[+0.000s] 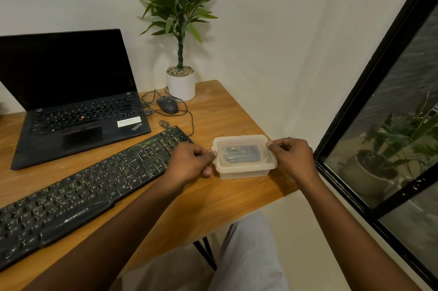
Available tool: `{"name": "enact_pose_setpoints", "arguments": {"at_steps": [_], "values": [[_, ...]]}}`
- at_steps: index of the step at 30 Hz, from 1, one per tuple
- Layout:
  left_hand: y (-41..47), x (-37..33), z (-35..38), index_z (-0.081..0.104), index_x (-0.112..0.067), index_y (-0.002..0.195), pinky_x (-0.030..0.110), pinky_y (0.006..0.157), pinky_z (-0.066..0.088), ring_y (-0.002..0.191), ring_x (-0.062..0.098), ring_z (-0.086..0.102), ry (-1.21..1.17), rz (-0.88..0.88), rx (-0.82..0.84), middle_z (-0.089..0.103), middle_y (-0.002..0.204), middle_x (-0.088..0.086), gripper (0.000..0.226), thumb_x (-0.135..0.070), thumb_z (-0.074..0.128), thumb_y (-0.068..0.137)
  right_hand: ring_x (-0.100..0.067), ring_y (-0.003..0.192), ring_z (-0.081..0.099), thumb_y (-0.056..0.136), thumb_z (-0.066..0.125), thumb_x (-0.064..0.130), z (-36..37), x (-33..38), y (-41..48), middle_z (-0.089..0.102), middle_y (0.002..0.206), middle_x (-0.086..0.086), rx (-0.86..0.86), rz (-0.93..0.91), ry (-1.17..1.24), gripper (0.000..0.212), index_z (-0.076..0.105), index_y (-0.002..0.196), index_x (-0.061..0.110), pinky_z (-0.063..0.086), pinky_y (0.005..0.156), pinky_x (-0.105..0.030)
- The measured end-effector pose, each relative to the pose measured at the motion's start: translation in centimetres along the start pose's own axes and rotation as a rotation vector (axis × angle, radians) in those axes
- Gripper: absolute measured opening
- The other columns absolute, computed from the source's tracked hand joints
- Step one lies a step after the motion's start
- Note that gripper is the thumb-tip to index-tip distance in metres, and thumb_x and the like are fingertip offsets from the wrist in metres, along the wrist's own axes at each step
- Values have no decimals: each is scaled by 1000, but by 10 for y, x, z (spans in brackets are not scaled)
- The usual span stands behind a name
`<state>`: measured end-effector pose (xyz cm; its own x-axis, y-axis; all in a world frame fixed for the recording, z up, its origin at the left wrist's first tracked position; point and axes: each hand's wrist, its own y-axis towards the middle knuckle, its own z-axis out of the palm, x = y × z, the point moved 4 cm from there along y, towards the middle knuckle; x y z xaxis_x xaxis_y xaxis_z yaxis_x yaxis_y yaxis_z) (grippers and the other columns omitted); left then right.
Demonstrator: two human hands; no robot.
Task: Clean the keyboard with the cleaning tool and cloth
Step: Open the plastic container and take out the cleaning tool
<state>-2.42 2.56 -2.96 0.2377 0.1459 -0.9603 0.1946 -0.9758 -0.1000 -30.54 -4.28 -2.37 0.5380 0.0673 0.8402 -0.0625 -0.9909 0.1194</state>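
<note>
Curled fingers of the left hand [189,160] and right hand [292,157] pinch opposite rim ends of a small translucent rectangular plastic box [241,172], lidded, on the wooden table [225,113] just beside the dusty black keyboard [78,196]. It is likely light, stiff and slick, so grip the lid's lip. Its dark contents are unclear. A black laptop [71,101] and dark wired mouse [167,104] sit behind, apart.

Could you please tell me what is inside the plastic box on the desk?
Through the shut, cloudy lid of the box a flat dark object shows. What it is, and anything under it, cannot be seen. The left hand and right hand pinch the lid's ends.
</note>
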Motion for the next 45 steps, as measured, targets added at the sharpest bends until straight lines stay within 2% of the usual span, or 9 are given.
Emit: {"name": "enact_pose_setpoints", "arguments": {"at_steps": [6, 13, 18, 22, 24, 28, 32, 40, 45], "values": [[0, -6, -3, 79, -8, 79, 61, 75, 62, 74, 50, 72, 90, 17, -11, 74, 66, 17, 21, -23, 79, 93, -13, 84, 76, 95, 80, 30, -4, 5, 1, 80, 89, 4, -12, -33, -41, 20, 85, 99, 11, 65, 81, -40], [-1, -25, -2, 78, -10, 75, 49, 72, 65, 63, 34, 75, 142, 89, -37, 73, 62, 10, 22, -24, 81, 92, -16, 85, 76, 91, 84, 26, -9, 13, 5, 78, 82, 5, -1, -31, -63, 15, 85, 93, 11, 65, 85, -43], [14, -41, -5, 79, -8, 79, 50, 77, 65, 65, 33, 75, 58, 126, -63, 75, 65, 12, 18, -22, 83, 89, -18, 96, 77, 90, 84, 32, -20, 24, 22, 83, 100, 2, -36, -37, -33, 21, 86, 100, 13, 63, 93, -45], [40, -50, -11, 80, -9, 83, 52, 83, 64, 67, 29, 76, 55, 122, -88, 76, 68, 12, 16, -23, 82, 90, -21, 91, 78, 93, 81, 30, -17, 38, 45, 82, 105, 0, -20, -29, -25, 20, 86, 100, 12, 65, 90, -46], [54, -54, -10, 79, -10, 82, 53, 83, 64, 68, 29, 76, 79, 134, -106, 75, 67, 11, 14, -21, 81, 92, -28, 82, 79, 96, 78, 25, -9, 41, 60, 81, 107, -2, 14, -6, -21, 15, 84, 92, 12, 68, 80, -51], [80, -58, -6, 76, -15, 79, 44, 80, 64, 68, 26, 76, 198, 152, -137, 76, 67, 9, 15, -21, 79, 93, -29, 97, 76, 100, 72, 19, 10, 43, 87, 78, 120, -6, 52, 26, -66, 19, 81, 97, 3, 67, 79, -54], [106, -49, -5, 77, -12, 82, 30, 66, 58, 68, 21, 76, 310, 111, -164, 76, 68, 7, 16, -22, 78, 94, -19, 85, 71, 100, 73, 19, 30, 36, 110, 79, 113, -8, 70, 40, -103, 20, 82, 99, 1, 66, 83, -46], [146, -13, 3, 77, -12, 72, 43, 74, 64, 69, 19, 73, 476, 21, -120, 75, 69, 4, 21, -24, 83, 87, -24, 91, 70, 96, 80, 19, 60, 11, 134, 75, 105, -10, 86, 116, -175, 12, 78, 100, 8, 56, 77, -32], [151, -8, 8, 76, -12, 73, 44, 74, 64, 71, 22, 72, 550, 35, -94, 74, 71, 5, 18, -23, 86, 84, -26, 96, 73, 93, 83, 21, 63, 0, 140, 77, 108, -9, 62, 136, -165, 20, 81, 107, 6, 62, 86, -37]]}}
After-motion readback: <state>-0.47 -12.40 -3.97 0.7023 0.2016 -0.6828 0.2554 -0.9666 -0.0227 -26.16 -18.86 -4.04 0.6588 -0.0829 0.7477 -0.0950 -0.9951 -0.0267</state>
